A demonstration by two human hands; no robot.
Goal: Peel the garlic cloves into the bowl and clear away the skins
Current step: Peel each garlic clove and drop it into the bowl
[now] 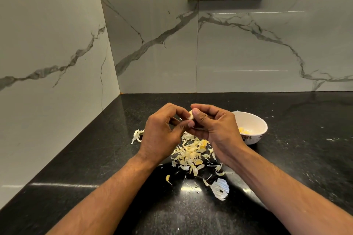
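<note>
Black counter; garlic clove between both hands' fingertips.

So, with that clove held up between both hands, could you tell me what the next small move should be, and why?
Probably strip off whatever skin is left, then drop the clove into the bowl. Both the left hand and right hand pinch the garlic clove above the pile of skins, and it looks mostly bare and pale. The bowl sits just to the right, with peeled cloves inside.

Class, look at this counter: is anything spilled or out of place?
Yes. Garlic skins lie strewn loose over the counter below the hands, with one clump apart on the left. None are gathered up yet.
</note>
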